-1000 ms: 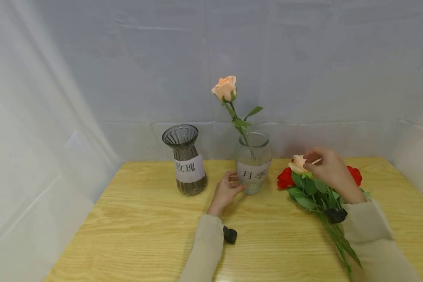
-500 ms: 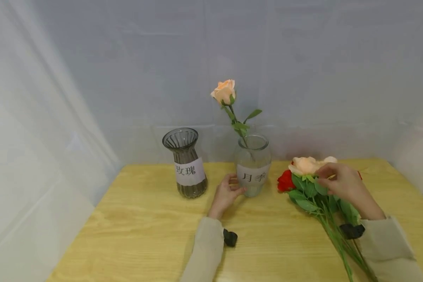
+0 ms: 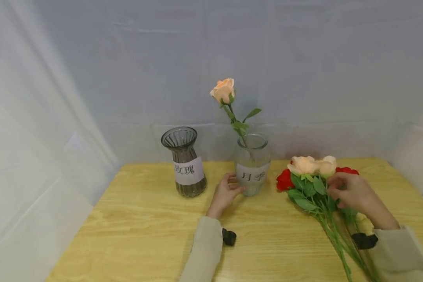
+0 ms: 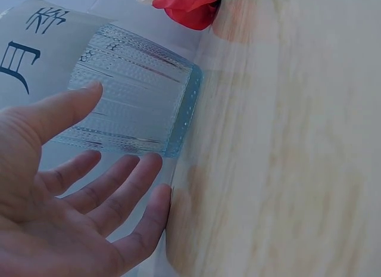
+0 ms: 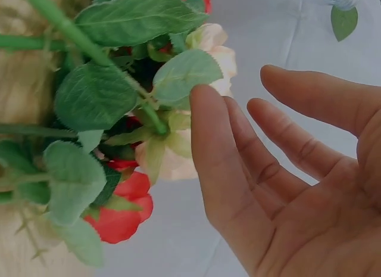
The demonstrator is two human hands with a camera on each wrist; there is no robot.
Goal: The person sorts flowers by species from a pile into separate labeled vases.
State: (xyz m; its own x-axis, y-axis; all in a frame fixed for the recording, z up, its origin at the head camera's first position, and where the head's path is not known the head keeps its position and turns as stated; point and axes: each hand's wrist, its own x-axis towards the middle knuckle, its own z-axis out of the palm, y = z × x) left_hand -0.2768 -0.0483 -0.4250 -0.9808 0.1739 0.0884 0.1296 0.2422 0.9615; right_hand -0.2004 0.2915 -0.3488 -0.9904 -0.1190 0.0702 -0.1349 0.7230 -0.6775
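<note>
Right hand (image 3: 350, 192) has moved rightward, exposing two peach blooms (image 3: 304, 165). Flower bunch (image 3: 309, 190) lies on the table (image 3: 144, 235), right side: long green stems (image 3: 341, 255), toothed leaves (image 3: 304, 204), peach and red heads (image 3: 284, 180) at the far end. Clear glass vase (image 3: 252, 156) stands upright, containing one left-leaning peach rose (image 3: 223, 91). Left hand (image 3: 225, 195): fingers parted at the vase base; contact cannot be confirmed. Right hand: thumb and fingers wide, beside the leaves.

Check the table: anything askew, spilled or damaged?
Nothing spilled or broken that I can see. Mildly askew: the peach rose in the clear vase leans toward the dark vase instead of standing straight. The dark vase also looks slanted in the head view, though that may be lens distortion.
</note>
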